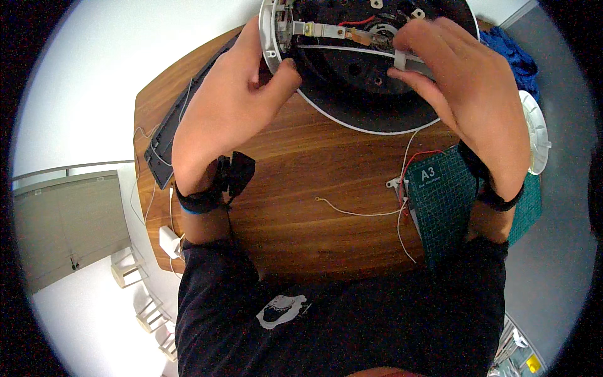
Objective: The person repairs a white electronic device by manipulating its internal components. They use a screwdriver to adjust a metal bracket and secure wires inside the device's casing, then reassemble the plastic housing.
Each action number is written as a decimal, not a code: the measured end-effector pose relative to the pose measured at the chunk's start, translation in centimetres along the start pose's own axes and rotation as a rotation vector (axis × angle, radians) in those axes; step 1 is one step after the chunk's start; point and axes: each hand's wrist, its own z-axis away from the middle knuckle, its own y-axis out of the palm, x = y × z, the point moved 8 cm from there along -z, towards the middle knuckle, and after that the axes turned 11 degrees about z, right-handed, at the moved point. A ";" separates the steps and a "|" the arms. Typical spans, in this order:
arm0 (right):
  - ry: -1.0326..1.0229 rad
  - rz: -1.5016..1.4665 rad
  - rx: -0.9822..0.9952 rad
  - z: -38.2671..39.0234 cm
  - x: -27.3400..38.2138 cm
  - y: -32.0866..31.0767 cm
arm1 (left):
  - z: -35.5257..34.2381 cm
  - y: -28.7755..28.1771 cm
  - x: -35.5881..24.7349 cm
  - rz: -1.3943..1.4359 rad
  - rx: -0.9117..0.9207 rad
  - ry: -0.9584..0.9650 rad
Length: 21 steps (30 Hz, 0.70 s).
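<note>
A round housing (352, 103) with a white rim and a black inside stands at the top of the view, its upper part cut off by the frame edge. My left hand (232, 103) grips its left rim, thumb on the near side and the other fingers mostly hidden behind. Over the right part of the inside, my right hand (468, 81) pinches a small white piece (400, 60) between thumb and fingers. A white strip (345, 50) runs across the inside to that piece. Above it lie a metal bracket (323, 30) and a red wire (358, 23).
On the wooden table (282, 188) lie a green cutting mat (440, 201), loose white and red wires (364, 213) and a long black part (164, 144). A white round cover (534, 132) and blue cloth (512, 60) are at right. A white power adapter (169, 242) sits at the left edge.
</note>
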 end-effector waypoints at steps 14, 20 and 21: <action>-0.029 -0.181 -0.139 -0.1 -0.3 -0.4 | -0.1 -0.1 -0.4 -0.076 0.020 0.076; 0.026 -0.197 -0.115 -0.2 -0.7 -0.1 | -0.4 -0.4 -0.8 -0.040 -0.070 0.219; 0.050 -0.196 -0.102 -0.1 -0.9 0.1 | -0.3 -0.4 -0.8 -0.044 -0.073 0.207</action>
